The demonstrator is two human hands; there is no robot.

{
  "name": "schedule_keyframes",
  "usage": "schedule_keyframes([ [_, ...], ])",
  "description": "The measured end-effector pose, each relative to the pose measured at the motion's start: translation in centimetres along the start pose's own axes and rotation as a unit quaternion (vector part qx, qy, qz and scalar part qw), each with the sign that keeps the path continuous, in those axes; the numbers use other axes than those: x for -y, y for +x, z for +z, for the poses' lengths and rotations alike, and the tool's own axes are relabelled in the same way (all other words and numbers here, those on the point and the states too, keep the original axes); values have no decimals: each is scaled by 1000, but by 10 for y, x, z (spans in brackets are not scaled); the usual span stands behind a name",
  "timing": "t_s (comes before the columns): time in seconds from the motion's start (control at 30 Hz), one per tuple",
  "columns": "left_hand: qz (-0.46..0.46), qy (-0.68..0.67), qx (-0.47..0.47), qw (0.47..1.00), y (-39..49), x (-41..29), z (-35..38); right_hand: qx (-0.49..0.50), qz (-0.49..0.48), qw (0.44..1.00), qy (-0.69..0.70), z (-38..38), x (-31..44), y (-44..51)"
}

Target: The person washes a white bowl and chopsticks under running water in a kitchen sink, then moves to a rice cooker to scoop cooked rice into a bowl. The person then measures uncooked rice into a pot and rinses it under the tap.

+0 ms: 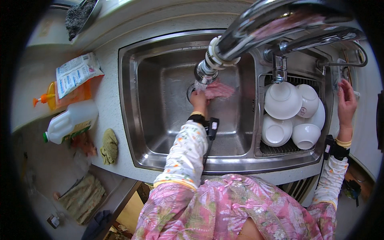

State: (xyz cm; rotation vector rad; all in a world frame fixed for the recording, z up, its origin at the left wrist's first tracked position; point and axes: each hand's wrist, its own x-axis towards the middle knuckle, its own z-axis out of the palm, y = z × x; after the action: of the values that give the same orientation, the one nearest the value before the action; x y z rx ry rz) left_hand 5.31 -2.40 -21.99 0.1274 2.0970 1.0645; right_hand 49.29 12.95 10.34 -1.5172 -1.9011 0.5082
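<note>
In the sink's large steel basin (180,120), my left hand (199,100) grips a pink checked cloth (220,89) beneath the faucet spout (207,70). Water runs from the spout onto the hand and cloth. My right hand (346,97) is raised over the counter right of the sink, beside a clear plastic container (339,73), fingers bent; whether it touches the container I cannot tell. Between the hands, upturned white bowls (283,100) sit on a wire rack (259,135) in the smaller basin.
On the left counter lie a white plastic jug (73,121), an orange pump bottle (51,96), a printed plastic packet (76,73) and a green cloth (109,147). A folded towel (82,198) lies lower left. A dark scouring pad (78,18) is at the upper left. The chrome faucet arches over the basins.
</note>
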Motion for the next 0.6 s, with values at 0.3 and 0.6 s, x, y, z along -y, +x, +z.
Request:
schedule_keyframes([
  [0.3,25,-115,205,972,-56,-115,-62,255,4,954,156,118,104,-31],
  [0.6,-45,-421,427,799,-92,-179,-62,297,87,932,187,269,163,-52],
])
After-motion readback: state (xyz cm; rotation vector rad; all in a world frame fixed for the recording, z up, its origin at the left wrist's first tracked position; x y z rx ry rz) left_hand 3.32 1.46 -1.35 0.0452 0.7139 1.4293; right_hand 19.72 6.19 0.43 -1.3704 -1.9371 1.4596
